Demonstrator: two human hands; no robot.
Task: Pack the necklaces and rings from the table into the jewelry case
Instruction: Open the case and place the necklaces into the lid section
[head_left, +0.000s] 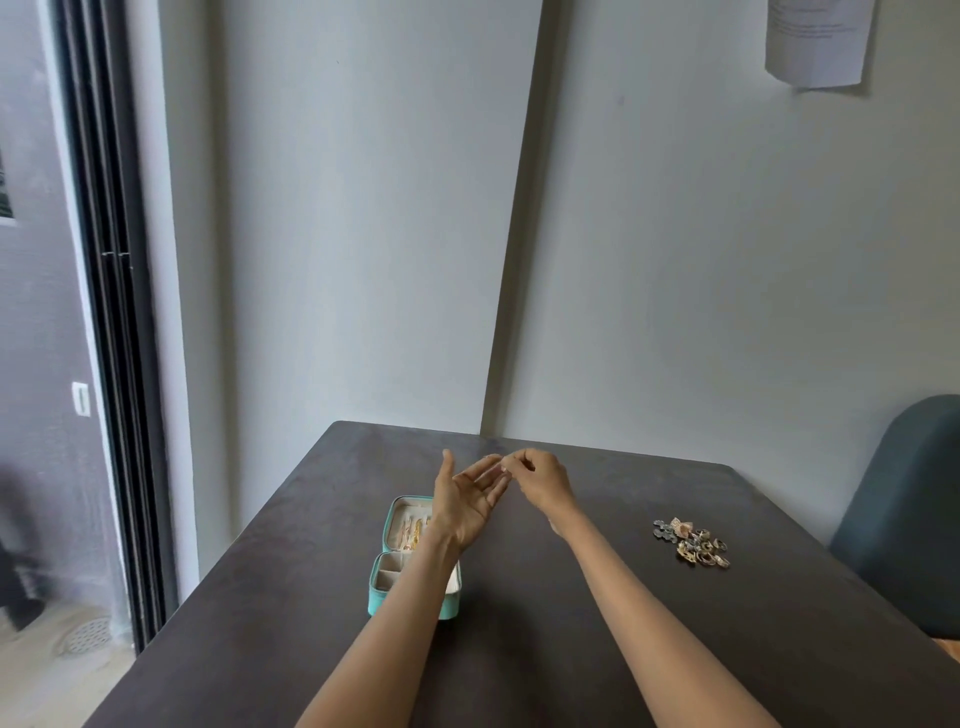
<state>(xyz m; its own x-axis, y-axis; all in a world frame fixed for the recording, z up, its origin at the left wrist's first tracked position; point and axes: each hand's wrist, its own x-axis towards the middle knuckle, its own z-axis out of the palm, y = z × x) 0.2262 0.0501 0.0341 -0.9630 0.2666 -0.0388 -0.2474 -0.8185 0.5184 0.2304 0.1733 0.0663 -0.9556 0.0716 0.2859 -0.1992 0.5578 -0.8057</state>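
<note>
Pinching something tiny at centre frame: right hand (540, 480) has fingers curled, tips meeting left fingertips (496, 467); item too small to identify, possibly a thin chain or ring; left hand (465, 501) is palm-up, fingers straight, likely acting as a support so the piece can be sorted or untangled above the table (571, 649); teal jewelry case (410, 561) lies open just below the left wrist, gold pieces already in its lid half; pile of rings (693, 543) sits well apart at right of frame, still to pack.
</note>
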